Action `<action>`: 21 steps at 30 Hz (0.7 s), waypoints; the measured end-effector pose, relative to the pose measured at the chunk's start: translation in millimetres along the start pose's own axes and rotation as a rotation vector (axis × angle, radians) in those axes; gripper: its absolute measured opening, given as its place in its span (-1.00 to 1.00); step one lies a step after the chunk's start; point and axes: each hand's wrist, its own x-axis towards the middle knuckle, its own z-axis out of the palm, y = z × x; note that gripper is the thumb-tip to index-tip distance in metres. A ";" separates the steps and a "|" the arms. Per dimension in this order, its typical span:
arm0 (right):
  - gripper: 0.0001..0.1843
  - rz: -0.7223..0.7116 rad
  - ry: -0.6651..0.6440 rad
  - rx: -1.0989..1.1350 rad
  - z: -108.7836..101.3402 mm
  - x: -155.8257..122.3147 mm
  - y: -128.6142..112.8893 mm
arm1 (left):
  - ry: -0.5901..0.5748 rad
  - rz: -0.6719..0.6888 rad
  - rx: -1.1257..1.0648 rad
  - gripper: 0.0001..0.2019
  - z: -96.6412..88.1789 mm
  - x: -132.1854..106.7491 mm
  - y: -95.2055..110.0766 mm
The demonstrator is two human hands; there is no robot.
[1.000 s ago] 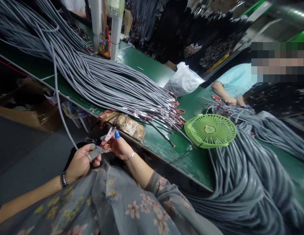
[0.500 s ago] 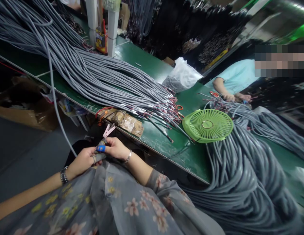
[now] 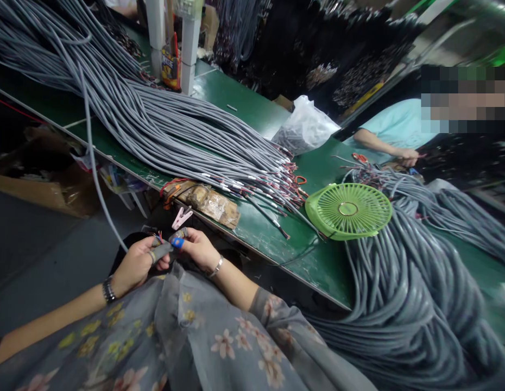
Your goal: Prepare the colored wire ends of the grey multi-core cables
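My left hand [image 3: 136,265], wearing a dark bracelet, is closed around the end of a grey cable [image 3: 96,182] that hangs down from the table. Several thin coloured wires [image 3: 158,237] stick up between its fingers. Close beside it, my right hand [image 3: 199,251] is closed in a pinch, with blue tape around the thumb and a grey wrap on a finger. What that pinch holds is too small to make out. A pink clothespin [image 3: 182,218] sits just above my hands at the table edge.
A thick bundle of grey cables [image 3: 171,125] lies along the green table [image 3: 252,111]. A taped brown block [image 3: 214,205] is at the near edge, with a green fan [image 3: 348,209] to its right. More cables [image 3: 403,293] drape over the edge. Opposite, a co-worker's hand [image 3: 408,157] handles wires.
My hands have parted slightly, and coloured wires now show above my left fingers. My right thumb has shifted a little to the right. The co-worker's hands have come together.
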 end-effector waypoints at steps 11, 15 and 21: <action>-0.40 -0.010 0.052 -0.080 8.1 7.7 -3.0 | -0.052 0.062 -0.014 -0.65 -3.6 1.8 -4.4; -0.39 0.015 0.083 -0.057 12.0 7.6 -4.2 | 0.011 0.045 -0.097 -0.62 0.2 -0.9 -1.6; -0.46 0.000 0.072 0.066 7.5 7.2 -2.2 | 0.053 0.061 -0.151 -0.63 -0.6 -3.6 1.8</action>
